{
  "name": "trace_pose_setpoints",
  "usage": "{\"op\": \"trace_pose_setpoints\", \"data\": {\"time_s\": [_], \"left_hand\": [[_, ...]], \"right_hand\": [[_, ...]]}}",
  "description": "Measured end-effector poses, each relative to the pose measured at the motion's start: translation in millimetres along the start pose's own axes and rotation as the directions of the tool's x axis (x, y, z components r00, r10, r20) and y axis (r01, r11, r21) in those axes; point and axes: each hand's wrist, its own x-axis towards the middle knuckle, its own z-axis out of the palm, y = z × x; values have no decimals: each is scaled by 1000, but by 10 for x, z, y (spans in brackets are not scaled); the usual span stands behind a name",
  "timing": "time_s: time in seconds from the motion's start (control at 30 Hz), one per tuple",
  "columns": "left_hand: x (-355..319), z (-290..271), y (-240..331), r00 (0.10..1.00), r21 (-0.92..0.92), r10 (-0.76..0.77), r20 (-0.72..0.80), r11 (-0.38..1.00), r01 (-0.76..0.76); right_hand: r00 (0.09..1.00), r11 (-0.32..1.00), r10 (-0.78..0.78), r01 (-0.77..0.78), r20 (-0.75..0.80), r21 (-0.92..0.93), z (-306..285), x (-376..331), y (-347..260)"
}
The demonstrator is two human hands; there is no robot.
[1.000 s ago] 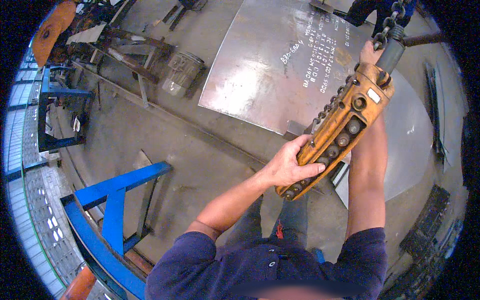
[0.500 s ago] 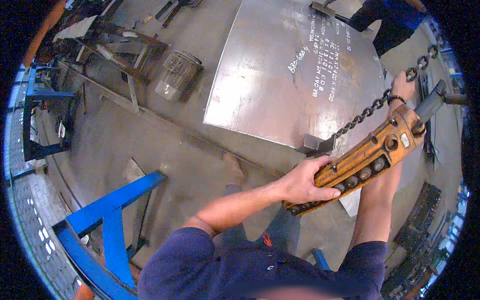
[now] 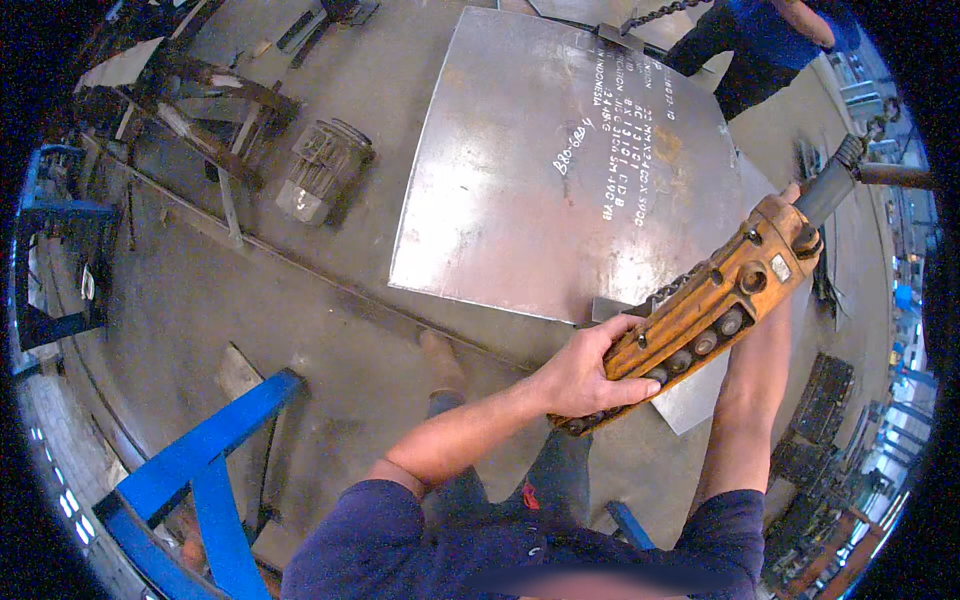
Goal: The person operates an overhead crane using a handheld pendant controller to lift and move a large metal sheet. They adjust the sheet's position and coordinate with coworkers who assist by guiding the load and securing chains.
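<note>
- Left hand (image 3: 585, 375) is wrapped around the lower end of the orange control box (image 3: 700, 315), thumb by its buttons.
- Right hand (image 3: 790, 195) is mostly hidden behind the box's top; grip unclear.
- Big steel sheet (image 3: 560, 170) lies flat on the floor, chain (image 3: 655, 12) hooked at its far edge: rigged, by the look of it, not yet lifted.

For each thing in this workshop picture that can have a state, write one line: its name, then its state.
Orange push-button pendant control: tilted, held in both hands.
Left hand: closed around the pendant's lower end.
Right hand: mostly hidden behind its upper end.
Large grey steel plate: flat on the floor, chain attached at its far edge.
Blue steel frame: standing.
</note>
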Motion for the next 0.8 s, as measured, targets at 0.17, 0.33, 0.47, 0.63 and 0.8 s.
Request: {"op": "trace_pose_setpoints", "data": {"time_s": [0.17,0.33,0.47,0.63,0.8], "left_hand": [[95,-100,173,999,-78,-36,-16,996,35],[215,-183,294,997,-78,-76,-22,994,74],[320,-227,321,994,-75,-73,-77,995,67],[362,-398,478,984,-39,-119,-129,993,115],[438,-843,509,986,-13,15,-168,1000,-18]], "right_hand": [[998,999,39,-38,39,-33,-58,78,-20],[992,991,91,-81,88,-105,-43,258,-29],[990,991,-126,123,64,58,-3,194,-192],[989,986,-114,124,89,-112,31,-230,-767],[1000,988,7,-9,9,156,503,-538,-1589]]}}
